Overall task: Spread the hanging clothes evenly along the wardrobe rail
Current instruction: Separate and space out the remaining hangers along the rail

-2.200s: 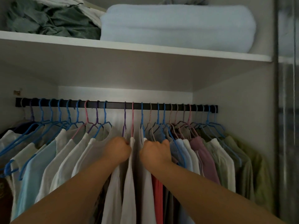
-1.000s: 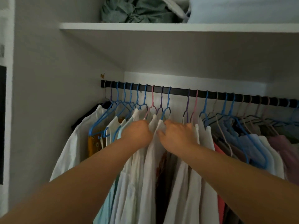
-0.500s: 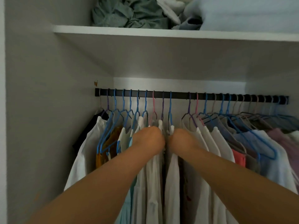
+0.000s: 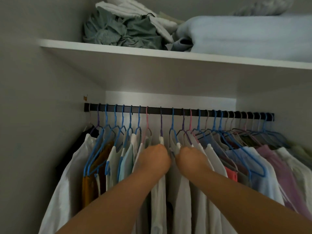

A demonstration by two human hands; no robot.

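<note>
1. Far left end of the rail (image 4: 168, 110): I've got a dark garment (image 4: 79, 141) hard against the wardrobe wall, then a big white shirt (image 4: 67, 174) and a mustard piece (image 4: 103, 157) behind blue hangers (image 4: 108, 129), all packed close.
2. Next along, pale shirts (image 4: 128, 156) on blue hooks and one pink hanger (image 4: 147, 119), still bunched tight.
3. My left hand (image 4: 154, 159) is up just below the rail, knuckles toward me, fingers curled in among the white cloth under the purple hanger (image 4: 161, 122). That grip looks closed on the white garment (image 4: 158, 200), though the fingertips are hidden from me.
4. A narrow gap sits between the two fists, near the middle of the rail.
5. My right hand (image 4: 190, 160) is curled the same way, grip closed into the white shirt collar (image 4: 177, 146) under a blue hanger (image 4: 172, 122).
6. Right half of the rail: blue, lilac and white tops (image 4: 253, 159) crowd toward the right end, hooks nearly touching.
7. Up on the shelf (image 4: 118, 49): crumpled green fabric (image 4: 121, 32) at left, folded pale-blue blanket (image 4: 244, 36) to the right.
</note>
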